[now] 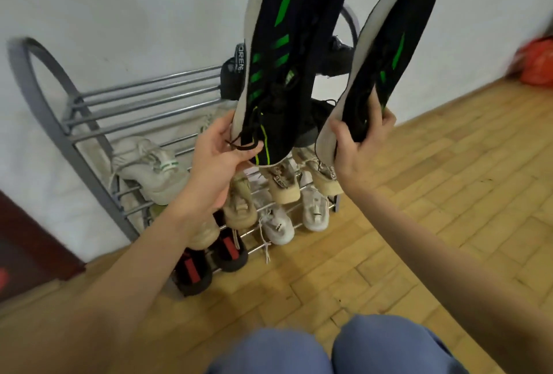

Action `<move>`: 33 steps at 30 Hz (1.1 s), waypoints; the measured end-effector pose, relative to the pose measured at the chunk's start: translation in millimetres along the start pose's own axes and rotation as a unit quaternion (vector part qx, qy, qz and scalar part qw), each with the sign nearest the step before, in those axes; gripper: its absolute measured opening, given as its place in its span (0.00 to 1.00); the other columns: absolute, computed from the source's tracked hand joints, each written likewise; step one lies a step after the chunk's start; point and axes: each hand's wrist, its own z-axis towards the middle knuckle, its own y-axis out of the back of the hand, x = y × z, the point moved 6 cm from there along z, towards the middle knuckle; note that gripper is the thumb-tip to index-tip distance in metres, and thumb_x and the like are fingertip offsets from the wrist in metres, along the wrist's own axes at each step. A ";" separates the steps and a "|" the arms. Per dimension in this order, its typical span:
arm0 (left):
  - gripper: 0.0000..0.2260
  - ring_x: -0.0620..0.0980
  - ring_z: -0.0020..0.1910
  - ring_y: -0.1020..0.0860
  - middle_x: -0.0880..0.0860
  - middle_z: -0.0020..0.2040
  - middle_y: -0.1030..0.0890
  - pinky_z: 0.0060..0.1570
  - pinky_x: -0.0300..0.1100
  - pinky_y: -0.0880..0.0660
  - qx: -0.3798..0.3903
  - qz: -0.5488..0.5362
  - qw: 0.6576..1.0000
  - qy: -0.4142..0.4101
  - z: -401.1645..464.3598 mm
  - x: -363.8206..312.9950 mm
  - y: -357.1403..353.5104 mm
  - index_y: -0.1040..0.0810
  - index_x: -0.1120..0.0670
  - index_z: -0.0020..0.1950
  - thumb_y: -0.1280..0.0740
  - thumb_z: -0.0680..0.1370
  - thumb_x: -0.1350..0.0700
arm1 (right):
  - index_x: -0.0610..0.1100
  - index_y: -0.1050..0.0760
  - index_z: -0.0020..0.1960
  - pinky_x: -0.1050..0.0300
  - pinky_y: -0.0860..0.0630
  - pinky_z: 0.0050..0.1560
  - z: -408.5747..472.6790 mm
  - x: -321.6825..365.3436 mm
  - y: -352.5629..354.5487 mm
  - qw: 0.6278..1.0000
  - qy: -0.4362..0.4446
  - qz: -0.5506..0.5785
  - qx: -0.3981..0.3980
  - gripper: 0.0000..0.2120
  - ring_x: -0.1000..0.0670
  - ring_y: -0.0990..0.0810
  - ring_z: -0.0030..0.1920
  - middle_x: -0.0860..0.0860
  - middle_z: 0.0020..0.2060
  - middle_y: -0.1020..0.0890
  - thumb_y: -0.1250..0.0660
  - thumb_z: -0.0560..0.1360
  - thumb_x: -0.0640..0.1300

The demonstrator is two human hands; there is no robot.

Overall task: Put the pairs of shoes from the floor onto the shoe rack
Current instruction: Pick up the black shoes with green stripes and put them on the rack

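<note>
Room: pale wall, wood-block floor [434, 194], a grey metal shoe rack [143, 95] set against the wall with hooped ends and rail shelves.

Held, one pair: two black trainers with green stripes and white soles. The left hand [218, 158] is closed round the heel end of the left trainer [287, 53], thumb over the collar and fingers behind the sole. The right hand [359, 146] is clamped on the heel of the right trainer [389, 56] in the same way. Both shoes stand toe-up in the air in front of the rack, touching no shelf. Gripping by the heels likely leaves the toes free to go in first.

Top shelf: one dark pair [236, 74] toward the right, largely hidden behind the raised trainers; bare rails to its left, the probable spot for the held pair.

Lower shelves, counted as far as visible: one pale grey shoe [149, 170] at the left; two beige shoes [284, 185] at the middle level, with more beige ones beneath the left arm that I cannot count; two white trainers [314, 209] lower; two black-and-red shoes [209, 260] at the bottom.

Floor: no loose shoes in sight.

Elsewhere: a blurred red object [535, 62] at the far right.
</note>
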 end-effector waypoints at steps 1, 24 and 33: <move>0.23 0.52 0.55 0.18 0.48 0.53 0.17 0.43 0.43 0.18 -0.017 -0.007 1.000 -0.005 0.1 -4.9 7.7 0.26 0.54 0.65 0.32 0.72 0.72 | 0.48 0.35 0.74 0.71 0.36 0.65 0.6 6.9 -7.4 1.000 0.011 -0.003 0.022 0.34 0.55 0.33 0.61 0.42 0.61 0.35 0.30 0.69 0.47; 0.13 0.55 0.48 0.16 0.61 0.52 0.17 0.40 0.47 0.18 -0.232 -0.021 0.972 0.041 17.0 -69.3 140.9 0.25 0.66 0.61 0.33 0.78 0.62 | 0.45 0.31 0.66 0.80 0.33 0.35 20.0 121.3 -215.2 0.954 0.013 -0.061 0.294 0.28 0.65 0.29 0.41 0.63 0.41 0.30 0.27 0.69 0.45; 0.16 0.54 0.53 0.18 0.59 0.56 0.19 0.47 0.47 0.18 -0.284 -0.107 0.951 0.053 18.8 -54.2 160.8 0.27 0.63 0.65 0.36 0.80 0.56 | 0.42 0.30 0.62 0.59 0.29 0.48 18.7 108.4 -260.0 0.934 -0.002 -0.131 0.331 0.25 0.58 0.30 0.43 0.60 0.40 0.34 0.28 0.69 0.48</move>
